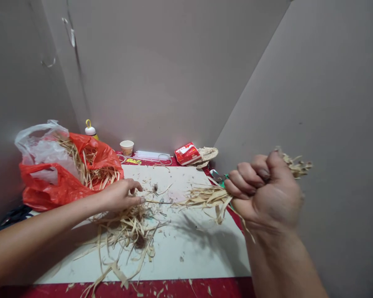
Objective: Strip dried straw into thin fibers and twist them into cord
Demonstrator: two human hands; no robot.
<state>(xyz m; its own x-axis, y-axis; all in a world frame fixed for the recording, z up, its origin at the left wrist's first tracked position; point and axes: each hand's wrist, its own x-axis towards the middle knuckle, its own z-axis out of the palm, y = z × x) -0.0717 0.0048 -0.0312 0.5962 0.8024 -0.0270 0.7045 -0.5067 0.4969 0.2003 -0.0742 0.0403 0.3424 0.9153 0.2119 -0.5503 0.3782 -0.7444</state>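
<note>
My right hand [264, 190] is raised at the right in a tight fist, shut on a bundle of dry straw strips [205, 198] that sticks out to the left and pokes past my thumb at the right. My left hand [122, 194] reaches across a white board [192, 248]. Its fingers are curled and pinched on a thin straw strand [158, 202] at the top of a loose heap of straw strips [127, 231] lying on the board.
A red plastic bag [62, 182] stuffed with straw and a clear bag [40, 145] sit at the left. Along the back wall stand a yellow-capped bottle [90, 130], a paper cup [127, 147], a red packet [187, 153] and a woven straw piece [207, 154]. Grey walls close in on three sides.
</note>
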